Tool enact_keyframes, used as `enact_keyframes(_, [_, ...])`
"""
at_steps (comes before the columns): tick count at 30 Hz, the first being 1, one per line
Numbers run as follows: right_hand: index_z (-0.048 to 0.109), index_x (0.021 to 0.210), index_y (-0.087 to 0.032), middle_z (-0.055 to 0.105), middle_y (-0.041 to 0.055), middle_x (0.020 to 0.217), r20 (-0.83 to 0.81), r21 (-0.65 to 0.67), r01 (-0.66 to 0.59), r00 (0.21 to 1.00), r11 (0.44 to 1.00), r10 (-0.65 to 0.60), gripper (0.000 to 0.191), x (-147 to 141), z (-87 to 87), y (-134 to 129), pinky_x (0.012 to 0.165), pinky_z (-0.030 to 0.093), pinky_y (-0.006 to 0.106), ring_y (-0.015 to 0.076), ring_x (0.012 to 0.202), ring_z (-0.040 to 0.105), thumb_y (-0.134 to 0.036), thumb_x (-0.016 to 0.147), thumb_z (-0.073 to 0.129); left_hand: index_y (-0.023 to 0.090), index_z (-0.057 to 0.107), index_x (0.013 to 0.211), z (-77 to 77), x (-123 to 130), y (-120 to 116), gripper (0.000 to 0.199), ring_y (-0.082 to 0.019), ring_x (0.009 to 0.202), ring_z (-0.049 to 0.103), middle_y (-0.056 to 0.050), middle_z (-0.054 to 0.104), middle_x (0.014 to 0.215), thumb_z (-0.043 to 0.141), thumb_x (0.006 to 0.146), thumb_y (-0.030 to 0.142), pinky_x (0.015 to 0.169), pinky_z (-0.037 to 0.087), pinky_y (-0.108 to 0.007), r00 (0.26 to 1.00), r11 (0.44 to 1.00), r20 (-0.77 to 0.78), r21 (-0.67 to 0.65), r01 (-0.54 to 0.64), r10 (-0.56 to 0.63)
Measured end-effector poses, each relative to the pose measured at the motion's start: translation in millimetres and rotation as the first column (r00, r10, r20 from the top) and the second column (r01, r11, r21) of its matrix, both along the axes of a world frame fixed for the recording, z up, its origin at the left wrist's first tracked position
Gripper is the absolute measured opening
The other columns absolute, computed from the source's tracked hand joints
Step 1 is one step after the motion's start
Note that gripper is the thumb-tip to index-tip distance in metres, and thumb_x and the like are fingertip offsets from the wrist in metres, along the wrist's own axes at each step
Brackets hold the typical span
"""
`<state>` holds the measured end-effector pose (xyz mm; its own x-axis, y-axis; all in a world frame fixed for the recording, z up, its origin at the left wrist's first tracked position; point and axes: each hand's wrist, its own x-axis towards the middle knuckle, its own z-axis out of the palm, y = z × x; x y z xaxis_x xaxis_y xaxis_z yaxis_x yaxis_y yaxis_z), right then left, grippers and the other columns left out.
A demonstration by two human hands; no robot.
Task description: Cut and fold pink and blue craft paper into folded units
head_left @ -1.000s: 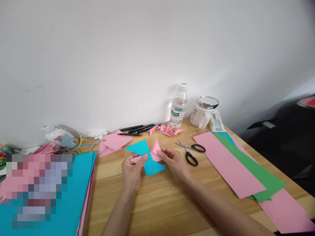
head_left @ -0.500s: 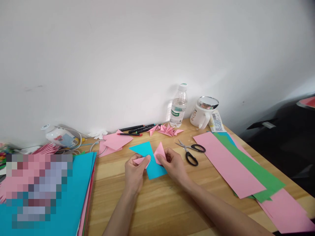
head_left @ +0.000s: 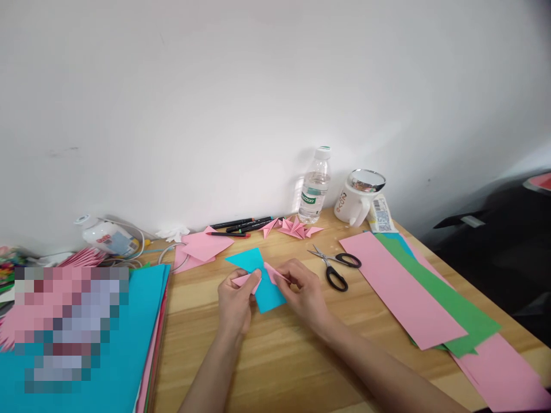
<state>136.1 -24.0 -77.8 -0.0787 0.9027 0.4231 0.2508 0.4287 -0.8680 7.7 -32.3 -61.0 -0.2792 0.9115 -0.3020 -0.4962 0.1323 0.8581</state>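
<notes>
A bright blue folded paper [head_left: 270, 292] with pointed corners is between my hands, above the wooden table. On its left side, my left hand [head_left: 238, 298] pinches a folded pink paper piece [head_left: 241, 280], thumb on top against the blue paper. A second pink folded piece [head_left: 272, 272] stands out at the right, gripped between thumb and fingers of my right hand [head_left: 303, 287]. Whether pink and blue are joined is hidden by the fingers. Close by on the right, scissors [head_left: 330, 265] with black handles lie slightly apart.
Pink, green and blue paper strips [head_left: 404, 292] overlap on the right. Behind stand a water bottle [head_left: 315, 186] and a white mug [head_left: 355, 201]. Folded pink pieces [head_left: 293, 228], pens [head_left: 241, 225] and pink sheets [head_left: 202, 246] lie near the wall. A blue paper stack [head_left: 140, 321] occupies the left.
My right hand has turned its pink piece: its upright point has tipped down toward the right and now shows as a narrow flap. The left hand keeps its pinch.
</notes>
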Motion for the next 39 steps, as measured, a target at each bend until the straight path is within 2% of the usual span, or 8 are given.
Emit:
enact_keyframes(5, [0.062, 0.113, -0.027, 0.060, 0.0042, 0.083, 0.053, 0.133, -0.119, 0.992, 0.984, 0.113, 0.034, 1, -6.1, 1, 0.059, 0.045, 0.025, 0.0152, 0.072, 0.057, -0.016, 0.086, 0.044, 0.015, 0.054, 0.061, 4.6, -3, 3, 0.036, -0.010, 0.041, 0.053, 0.003, 0.060, 0.049, 0.083, 0.040, 0.021, 0.044, 0.043, -0.022, 0.997, 0.997, 0.028, -0.027, -0.070, 0.071])
enact_keyframes(12, [0.047, 0.129, -0.029, 0.052, 0.0023, 0.076, 0.212, 0.193, -0.252, 0.954, 0.948, 0.211, 0.044, 5, -9.2, 3, 0.058, 0.043, 0.024, 0.0133, 0.065, 0.050, -0.016, 0.088, 0.039, 0.015, 0.054, 0.060, 4.7, -8, 8, 0.037, -0.009, 0.046, 0.055, 0.003, 0.062, 0.051, 0.080, 0.035, 0.012, 0.047, 0.043, -0.020, 0.986, 0.986, 0.023, -0.026, -0.164, 0.165])
enact_keyframes(19, [0.069, 0.104, -0.022, 0.058, 0.0021, 0.066, -0.045, -0.095, -0.259, 0.966, 0.961, 0.256, 0.029, 5, -2.2, 7, 0.056, 0.042, 0.025, 0.0144, 0.061, 0.053, -0.035, 0.086, 0.051, 0.015, 0.053, 0.060, 4.8, -9, 7, 0.036, -0.009, 0.045, 0.054, 0.003, 0.061, 0.050, 0.083, 0.039, 0.018, 0.044, 0.042, -0.019, 0.998, 0.998, 0.018, -0.018, -0.065, 0.065])
enact_keyframes(24, [0.066, 0.101, -0.017, 0.063, 0.0010, 0.070, -0.373, -0.363, -0.367, 0.899, 0.857, 0.227, 0.038, 2, -3.6, 10, 0.057, 0.044, 0.025, 0.0134, 0.061, 0.055, -0.043, 0.074, 0.064, 0.014, 0.056, 0.065, 6.3, -12, 6, 0.033, -0.010, 0.050, 0.057, 0.001, 0.064, 0.059, 0.083, 0.046, 0.021, 0.049, 0.045, -0.020, 1.000, 1.000, 0.024, 0.023, 0.008, -0.009])
enact_keyframes(31, [0.067, 0.075, -0.014, 0.067, 0.0038, 0.071, -0.396, -0.444, -0.371, 0.898, 0.815, 0.193, 0.033, 4, -3.5, 9, 0.057, 0.045, 0.027, 0.0152, 0.061, 0.058, -0.046, 0.067, 0.069, 0.013, 0.056, 0.061, 6.7, -16, 4, 0.031, -0.007, 0.042, 0.048, 0.006, 0.054, 0.048, 0.082, 0.049, 0.024, 0.042, 0.039, -0.018, 0.997, 0.997, -0.017, 0.021, 0.075, -0.074])
enact_keyframes(33, [0.067, 0.073, -0.014, 0.068, 0.0040, 0.070, -0.374, -0.450, -0.343, 0.911, 0.824, 0.175, 0.033, 5, -2.6, 8, 0.056, 0.045, 0.027, 0.0158, 0.061, 0.058, -0.046, 0.067, 0.068, 0.014, 0.055, 0.060, 6.8, -16, 5, 0.031, -0.006, 0.042, 0.047, 0.006, 0.052, 0.046, 0.082, 0.049, 0.025, 0.041, 0.038, -0.018, 0.996, 0.996, -0.022, 0.024, 0.087, -0.086])
enact_keyframes(35, [0.067, 0.075, -0.015, 0.067, 0.0043, 0.071, -0.279, -0.398, -0.262, 0.947, 0.879, 0.156, 0.030, 5, -0.7, 6, 0.057, 0.046, 0.027, 0.0162, 0.062, 0.058, -0.045, 0.071, 0.066, 0.014, 0.055, 0.061, 6.6, -15, 5, 0.032, -0.007, 0.043, 0.049, 0.005, 0.056, 0.049, 0.082, 0.048, 0.025, 0.043, 0.038, -0.018, 0.998, 0.997, -0.015, 0.025, 0.069, -0.068])
enact_keyframes(39, [0.068, 0.083, -0.018, 0.065, 0.0054, 0.077, -0.058, -0.132, -0.134, 0.990, 0.982, 0.127, 0.023, 5, 4.0, 6, 0.064, 0.047, 0.028, 0.0168, 0.069, 0.057, -0.040, 0.076, 0.062, 0.016, 0.052, 0.059, 4.7, -15, 5, 0.034, -0.005, 0.039, 0.044, 0.007, 0.053, 0.045, 0.082, 0.047, 0.025, 0.040, 0.032, -0.017, 0.997, 1.000, -0.078, 0.021, 0.007, -0.005])
